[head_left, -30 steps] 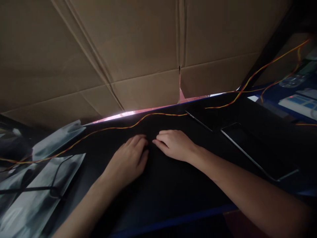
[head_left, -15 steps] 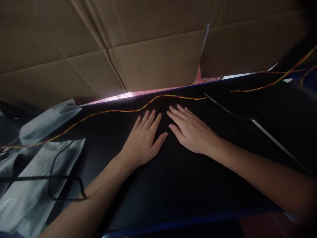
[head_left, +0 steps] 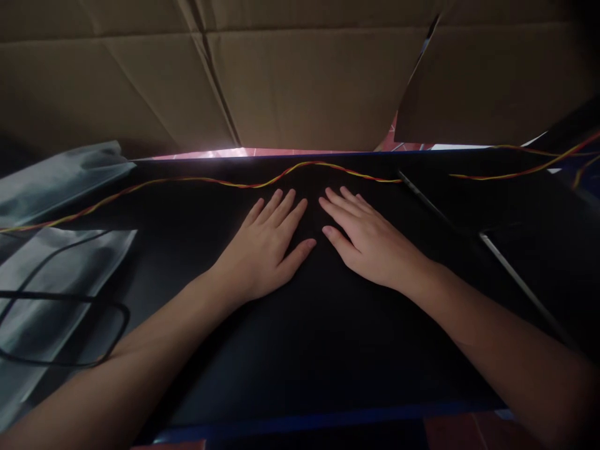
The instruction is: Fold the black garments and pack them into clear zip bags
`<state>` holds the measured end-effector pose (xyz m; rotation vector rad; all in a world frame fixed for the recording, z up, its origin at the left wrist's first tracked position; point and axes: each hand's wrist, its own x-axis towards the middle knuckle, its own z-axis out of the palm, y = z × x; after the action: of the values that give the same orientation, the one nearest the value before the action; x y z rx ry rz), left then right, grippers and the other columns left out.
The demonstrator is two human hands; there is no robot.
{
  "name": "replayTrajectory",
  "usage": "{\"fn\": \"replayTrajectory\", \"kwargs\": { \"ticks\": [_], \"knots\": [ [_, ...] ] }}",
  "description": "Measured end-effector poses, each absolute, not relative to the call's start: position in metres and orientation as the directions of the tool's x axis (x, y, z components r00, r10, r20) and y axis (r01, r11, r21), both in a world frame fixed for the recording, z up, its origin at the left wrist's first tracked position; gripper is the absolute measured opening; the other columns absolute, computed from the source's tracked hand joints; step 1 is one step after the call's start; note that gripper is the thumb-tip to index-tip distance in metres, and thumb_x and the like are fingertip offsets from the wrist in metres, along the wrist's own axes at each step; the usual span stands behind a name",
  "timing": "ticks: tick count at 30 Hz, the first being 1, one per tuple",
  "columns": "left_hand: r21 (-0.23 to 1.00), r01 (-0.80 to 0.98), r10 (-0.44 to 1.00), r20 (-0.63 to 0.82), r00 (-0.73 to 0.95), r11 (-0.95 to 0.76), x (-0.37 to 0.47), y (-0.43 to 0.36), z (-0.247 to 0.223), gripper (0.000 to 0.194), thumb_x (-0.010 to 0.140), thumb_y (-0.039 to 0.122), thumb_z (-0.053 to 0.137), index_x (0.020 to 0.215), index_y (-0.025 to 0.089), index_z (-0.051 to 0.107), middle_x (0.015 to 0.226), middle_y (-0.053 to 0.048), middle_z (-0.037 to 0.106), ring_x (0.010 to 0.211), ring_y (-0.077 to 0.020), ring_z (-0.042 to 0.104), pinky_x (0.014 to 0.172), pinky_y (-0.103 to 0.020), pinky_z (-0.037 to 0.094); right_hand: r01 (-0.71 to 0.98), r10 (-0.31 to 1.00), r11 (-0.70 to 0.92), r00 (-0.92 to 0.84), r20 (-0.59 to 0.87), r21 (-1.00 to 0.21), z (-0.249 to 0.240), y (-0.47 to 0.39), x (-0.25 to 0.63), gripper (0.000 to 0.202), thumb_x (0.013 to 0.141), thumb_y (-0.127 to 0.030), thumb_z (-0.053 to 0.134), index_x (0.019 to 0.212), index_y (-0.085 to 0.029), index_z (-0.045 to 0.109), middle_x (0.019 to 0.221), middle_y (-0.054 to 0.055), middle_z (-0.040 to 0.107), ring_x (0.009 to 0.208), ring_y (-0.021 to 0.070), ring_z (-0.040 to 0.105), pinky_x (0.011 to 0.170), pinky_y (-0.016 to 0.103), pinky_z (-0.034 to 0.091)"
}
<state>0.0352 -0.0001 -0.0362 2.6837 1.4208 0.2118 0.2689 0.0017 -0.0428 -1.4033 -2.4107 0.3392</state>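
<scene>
My left hand (head_left: 265, 250) lies flat on the black tabletop (head_left: 300, 350), fingers spread and thumb pointing right. Opposite it, my right hand (head_left: 368, 240) rests palm down with its fingers stretched out. Neither one holds anything, and a narrow gap separates the two thumbs. Just beyond the fingertips runs a twisted red and yellow wire (head_left: 244, 185), touching neither hand. To the right of my right hand lies a dark flat device with a light edge (head_left: 515, 275); its kind is hard to make out in the dimness.
Translucent plastic bags (head_left: 70, 262) lie at the left, with a black cable (head_left: 65, 297) looped over one and reaching my left forearm. A creased cardboard sheet (head_left: 319, 87) stands along the table's far edge. Reddish floor tiles (head_left: 454, 431) show below the near edge.
The camera view has levelled and shifted, so the table edge looks straighter and the bags sit further left. Both hands stay flat on the tabletop.
</scene>
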Motion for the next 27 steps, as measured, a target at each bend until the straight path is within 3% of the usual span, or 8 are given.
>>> {"fn": "replayTrajectory", "kwargs": {
  "ticks": [5,17,23,27],
  "knots": [
    [0.152,0.816,0.829,0.074,0.554,-0.558,0.035,0.0,-0.035,0.073,0.113,0.055,0.041,0.17,0.011,0.033,0.179,-0.019,0.026,0.168,-0.037,0.018,0.136,-0.062,0.022,0.784,0.87,0.49,-0.466,0.16,-0.382,-0.042,0.001,0.27,0.059,0.112,-0.037,0.041,0.167,-0.014,0.045,0.176,0.013,0.037,0.167,0.0326,0.026,0.136,0.061,0.024],
    [0.158,0.81,0.824,0.056,0.564,-0.565,0.031,-0.001,-0.031,0.074,0.113,0.058,0.039,0.17,0.011,0.033,0.179,-0.019,0.026,0.168,-0.0359,0.019,0.136,-0.061,0.022,0.792,0.871,0.49,-0.464,0.162,-0.364,-0.04,-0.001,0.269,0.06,0.113,-0.038,0.041,0.166,-0.01,0.046,0.176,0.014,0.036,0.167,0.0317,0.026,0.137,0.057,0.024],
    [0.17,0.805,0.822,0.072,0.565,-0.568,0.033,-0.004,-0.038,0.073,0.113,0.057,0.036,0.17,0.012,0.033,0.179,-0.019,0.026,0.168,-0.0359,0.018,0.135,-0.062,0.021,0.786,0.873,0.486,-0.46,0.163,-0.382,-0.041,0.0,0.27,0.058,0.112,-0.038,0.043,0.166,-0.017,0.046,0.176,0.013,0.039,0.167,0.0316,0.027,0.135,0.061,0.025],
    [0.206,0.792,0.815,0.058,0.577,-0.575,0.029,0.003,-0.025,0.075,0.111,0.059,0.041,0.169,0.012,0.035,0.178,-0.018,0.03,0.167,-0.0371,0.024,0.134,-0.063,0.026,0.779,0.869,0.491,-0.467,0.162,-0.39,-0.04,0.0,0.27,0.058,0.112,-0.038,0.043,0.165,-0.014,0.047,0.176,0.014,0.039,0.167,0.0323,0.027,0.136,0.06,0.025]
  ]
}}
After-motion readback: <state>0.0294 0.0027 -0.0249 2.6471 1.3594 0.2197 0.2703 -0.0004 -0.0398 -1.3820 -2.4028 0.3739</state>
